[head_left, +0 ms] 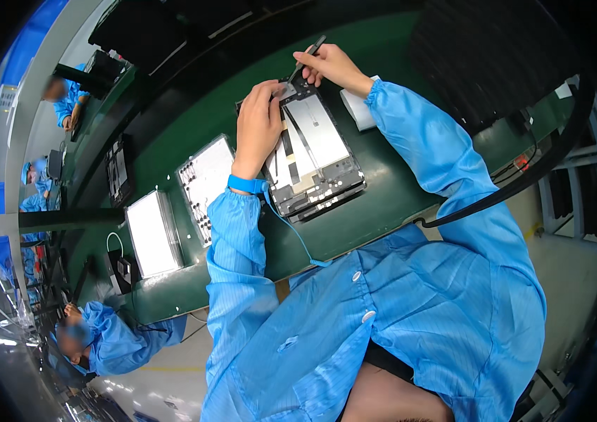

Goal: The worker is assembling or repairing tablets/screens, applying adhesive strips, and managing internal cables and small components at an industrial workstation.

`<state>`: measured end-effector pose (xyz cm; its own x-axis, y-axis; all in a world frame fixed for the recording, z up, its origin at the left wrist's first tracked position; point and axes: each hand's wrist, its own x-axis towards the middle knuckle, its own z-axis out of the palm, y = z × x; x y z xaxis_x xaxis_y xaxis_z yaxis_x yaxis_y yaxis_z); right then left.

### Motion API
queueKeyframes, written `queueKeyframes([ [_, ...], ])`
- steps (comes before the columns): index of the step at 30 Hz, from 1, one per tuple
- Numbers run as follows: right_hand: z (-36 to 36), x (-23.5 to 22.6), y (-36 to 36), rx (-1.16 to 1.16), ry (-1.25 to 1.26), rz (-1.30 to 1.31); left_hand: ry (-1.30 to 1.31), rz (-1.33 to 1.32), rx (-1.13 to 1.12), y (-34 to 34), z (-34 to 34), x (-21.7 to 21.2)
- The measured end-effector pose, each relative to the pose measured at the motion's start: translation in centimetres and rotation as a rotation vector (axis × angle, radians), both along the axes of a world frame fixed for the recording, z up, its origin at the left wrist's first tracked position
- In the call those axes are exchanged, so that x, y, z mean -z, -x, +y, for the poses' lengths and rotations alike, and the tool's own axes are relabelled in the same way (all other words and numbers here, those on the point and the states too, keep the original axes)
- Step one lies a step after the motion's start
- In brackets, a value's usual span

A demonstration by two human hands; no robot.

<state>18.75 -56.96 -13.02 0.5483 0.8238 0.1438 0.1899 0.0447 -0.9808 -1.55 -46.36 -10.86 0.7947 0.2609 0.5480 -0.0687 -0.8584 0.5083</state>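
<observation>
An opened tablet (312,141) lies in front of me, its silvery inner plates, dark ribbon strips and circuit parts exposed. Dark tweezers (318,46) are pinched in my right hand (330,65), their tip pointing down at the tablet's far end. My left hand (258,130) curls over the far left edge of the tablet and grips it there; the fingertips are partly hidden. Between both hands, a small greyish translucent piece (286,91) shows at the far end, too blurred to name. Around my left wrist sits a blue wrist strap (248,185) with a coiled cord.
The green bench (383,190) carries a white tray with small black parts (207,179), a stack of white sheets (152,235) and a white object (359,110) beside my right wrist. Dark stacked panels (488,63) stand far right. A co-worker (119,337) sits at left.
</observation>
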Motion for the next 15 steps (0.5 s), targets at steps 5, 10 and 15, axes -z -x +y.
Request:
queueKeyframes([
  [5, -0.1, 0.5, 0.1, 0.035, -0.025, -0.004, 0.057, 0.005, 0.023, 0.0, -0.3, -0.1],
  [10, 0.1, 0.6, 0.1, 0.062, -0.043, -0.017, -0.081, 0.026, 0.015, -0.2, -0.2, 0.2],
  [15, -0.3, -0.8, 1.4, 0.101, -0.03, -0.205, -0.197, 0.119, -0.082, 0.2, -1.0, -0.4],
])
